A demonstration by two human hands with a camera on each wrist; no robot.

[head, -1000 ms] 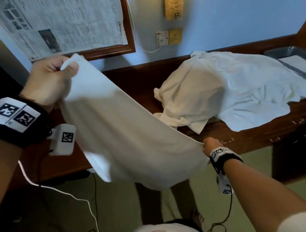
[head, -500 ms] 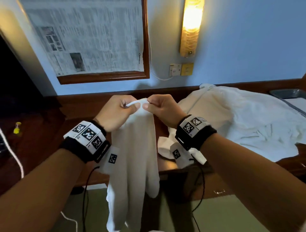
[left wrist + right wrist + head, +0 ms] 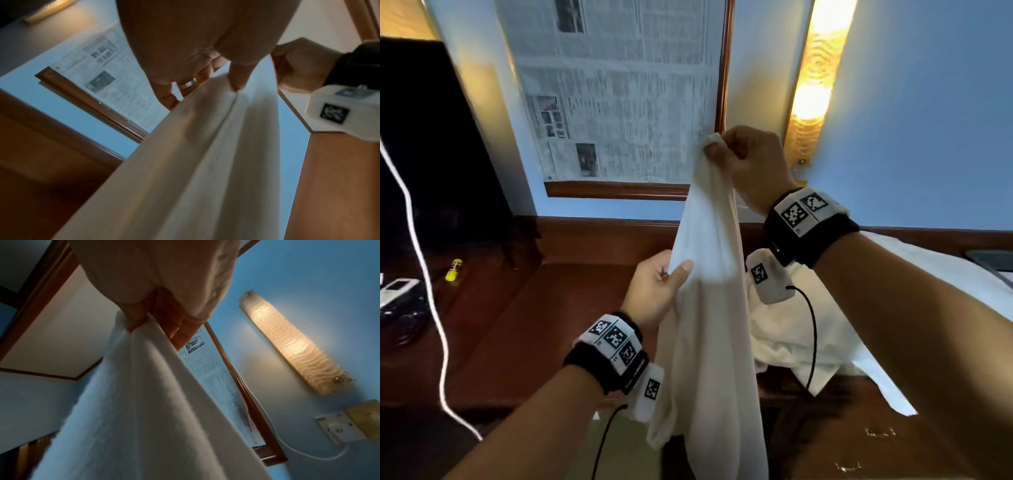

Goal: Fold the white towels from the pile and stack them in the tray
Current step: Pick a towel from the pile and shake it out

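Note:
A white towel (image 3: 709,325) hangs doubled lengthwise in front of me. My right hand (image 3: 717,145) pinches its top corners high up by the framed newspaper; the right wrist view shows the same towel (image 3: 144,402) dropping from that pinch. Lower down, my left hand (image 3: 671,274) grips the towel's left edge, thumb in front; the left wrist view shows the fingers (image 3: 236,81) pinching a fold of the towel (image 3: 195,162). The pile of white towels (image 3: 808,335) lies on the wooden counter behind my right forearm. A dark corner of the tray (image 3: 993,260) shows at the far right.
The wooden counter (image 3: 551,308) runs along the blue wall. A yellow-handled tool (image 3: 453,270) and a white device (image 3: 397,291) lie at its left end. A white cable (image 3: 424,274) hangs at left. A lit wall lamp (image 3: 815,85) glows above the pile.
The stretched-out towel was brought together at its corners. Since then my right hand has risen with the top, and my left hand has let go of the corner and moved down the edge.

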